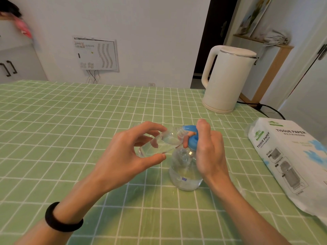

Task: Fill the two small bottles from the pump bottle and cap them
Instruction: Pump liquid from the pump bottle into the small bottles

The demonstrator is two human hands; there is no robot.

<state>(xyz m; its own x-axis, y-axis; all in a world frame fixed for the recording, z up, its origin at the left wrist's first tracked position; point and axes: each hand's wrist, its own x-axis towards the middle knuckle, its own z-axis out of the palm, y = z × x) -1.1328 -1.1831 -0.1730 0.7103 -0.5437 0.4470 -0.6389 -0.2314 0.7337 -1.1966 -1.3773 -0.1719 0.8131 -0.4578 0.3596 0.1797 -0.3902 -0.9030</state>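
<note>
Left hand [122, 156] grips small bottle [159, 144]; right hand [209, 149] grips pump bottle [184, 172]

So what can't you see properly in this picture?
Head view only:
- Mouth of the small bottle: hidden by the blue pump.
- How full it is: clear and blurry, can't tell.
- Fingers of the right hand: mostly behind the pump.
- Tissue pack: cut off by the right edge.

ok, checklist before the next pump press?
1. Grip: left hand holds small bottle, tilted: ok.
2. Its mouth at blue pump head spout: ok; spout inside mouth: cannot tell.
3. Press: right hand wrapped on pump head: ok.
4. Supply: pump bottle upright on table, liquid left: ok.
5. Room left in small bottle: cannot tell.
</note>
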